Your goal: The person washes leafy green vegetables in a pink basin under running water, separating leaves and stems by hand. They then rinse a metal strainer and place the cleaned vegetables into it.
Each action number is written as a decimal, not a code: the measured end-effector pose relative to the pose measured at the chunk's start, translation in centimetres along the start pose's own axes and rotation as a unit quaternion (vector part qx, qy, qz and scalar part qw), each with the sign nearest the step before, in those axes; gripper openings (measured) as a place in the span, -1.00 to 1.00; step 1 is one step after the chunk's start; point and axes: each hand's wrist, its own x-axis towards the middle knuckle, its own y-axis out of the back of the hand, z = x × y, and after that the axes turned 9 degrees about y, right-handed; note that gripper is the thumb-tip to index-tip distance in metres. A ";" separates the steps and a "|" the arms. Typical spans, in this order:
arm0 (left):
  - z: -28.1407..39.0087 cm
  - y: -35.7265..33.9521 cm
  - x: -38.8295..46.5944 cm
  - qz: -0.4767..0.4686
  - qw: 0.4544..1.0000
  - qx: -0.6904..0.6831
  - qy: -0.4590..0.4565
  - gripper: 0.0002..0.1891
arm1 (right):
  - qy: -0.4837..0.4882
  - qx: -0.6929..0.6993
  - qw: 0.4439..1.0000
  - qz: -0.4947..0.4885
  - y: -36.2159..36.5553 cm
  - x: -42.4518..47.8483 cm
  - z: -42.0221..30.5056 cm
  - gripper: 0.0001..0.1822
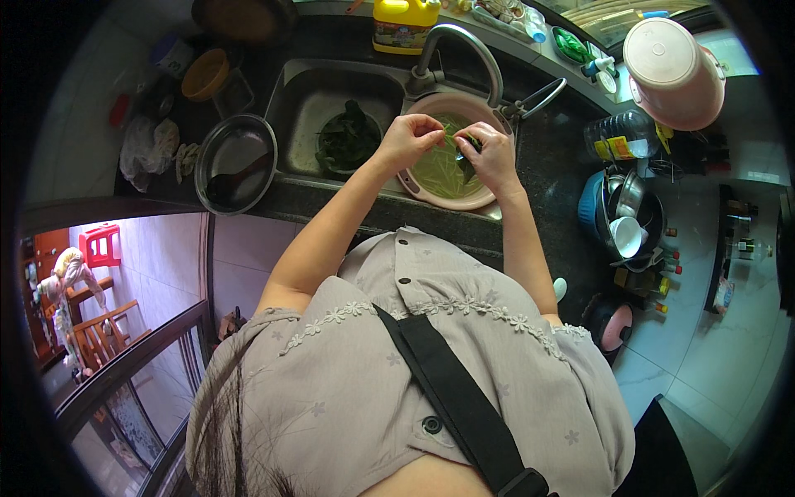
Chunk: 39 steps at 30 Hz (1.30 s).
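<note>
A pink plastic basin (411, 186) rests in the right sink bowl, holding greenish water and thin green stems or strips (438, 171). Over its far half, my right hand (490, 152) grips a dark green leaf (467, 163) between thumb and fingers. Close beside it, my left hand (413, 140) has its thumb and index finger pinched; a thin green piece seems to be at their tips. More dark green leaves (349, 140) lie heaped in the left sink bowl (298, 99), in what looks like a round container partly hidden by them.
A curved metal faucet (466, 34) arches over the basin. Left of the sink stands a steel bowl (267, 133) with a dark ladle or spoon (239, 177). A yellow jug (405, 25) is behind the sink. At right are a clear plastic bottle (621, 132) and a dish rack with bowls (626, 236).
</note>
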 end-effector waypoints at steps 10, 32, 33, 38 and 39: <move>-0.1 -0.9 0.1 -0.002 1.000 -0.001 -0.018 -0.83 | -0.194 0.391 0.874 0.215 -4.2 -1.1 1.5 -0.91; 0.1 -0.9 -0.3 -0.003 0.997 -0.072 0.037 -0.82 | -0.091 0.084 0.984 0.125 -1.3 0.3 0.7 -0.82; 0.1 -0.9 -0.2 -0.006 0.997 -0.071 0.034 -0.82 | -0.082 0.070 0.986 0.125 -1.3 0.4 0.5 -0.84; 0.1 -1.0 -0.3 -0.015 0.995 -0.095 0.034 -0.83 | 0.022 -0.055 0.990 0.126 -1.7 0.4 0.0 -0.90; 0.1 -0.9 -0.4 -0.017 0.994 -0.101 0.039 -0.83 | 0.034 -0.059 0.990 0.120 -1.8 0.4 -0.3 -0.90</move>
